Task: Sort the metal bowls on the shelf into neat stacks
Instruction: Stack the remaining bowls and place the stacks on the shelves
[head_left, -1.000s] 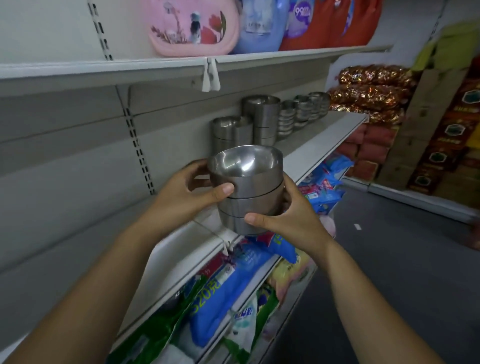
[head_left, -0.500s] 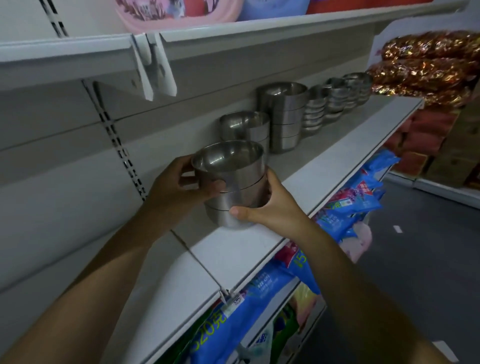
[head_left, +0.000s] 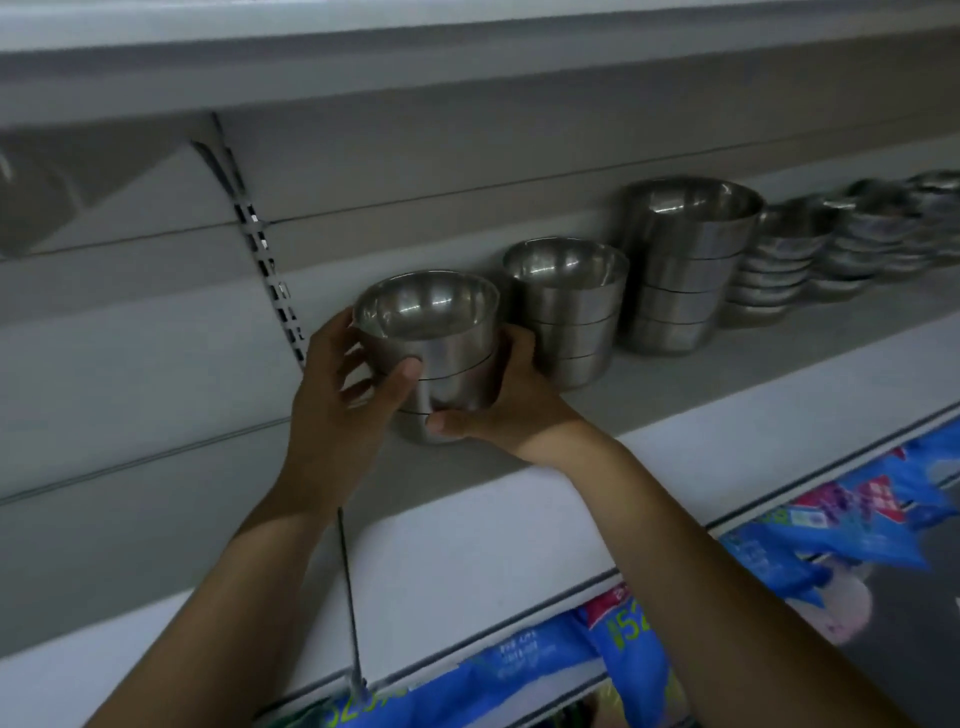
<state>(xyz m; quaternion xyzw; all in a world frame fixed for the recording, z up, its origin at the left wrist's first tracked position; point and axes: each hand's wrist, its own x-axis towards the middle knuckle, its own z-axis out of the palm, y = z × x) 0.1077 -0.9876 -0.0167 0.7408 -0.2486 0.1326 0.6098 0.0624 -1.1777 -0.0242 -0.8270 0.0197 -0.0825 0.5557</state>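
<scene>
We begin with the shelf (head_left: 753, 384), where the sorting looks well along. A tall stack (head_left: 685, 270) and a shorter stack (head_left: 571, 312) stand upright against the back wall (head_left: 467, 156), with low piles of shallow bowls (head_left: 774, 270) beyond them to the right. At the left end of that row is our three-bowl stack (head_left: 441, 353), just beside the shorter stack, and we judge the step in hand to be setting it down in line.

Our left hand (head_left: 332, 415) grips its left side, thumb across the front. Our right hand (head_left: 511, 405) wraps the lower right, thumb along the bottom front. Next, we think, comes a level lowering, then a release that doesn't nudge the neighbour.

Our hands cover the base, so we cannot tell whether it rests on the shelf. The farthest of the low piles are blurred and cut off at the frame edge. The blue packets (head_left: 831, 530) below are too smeared to read.
</scene>
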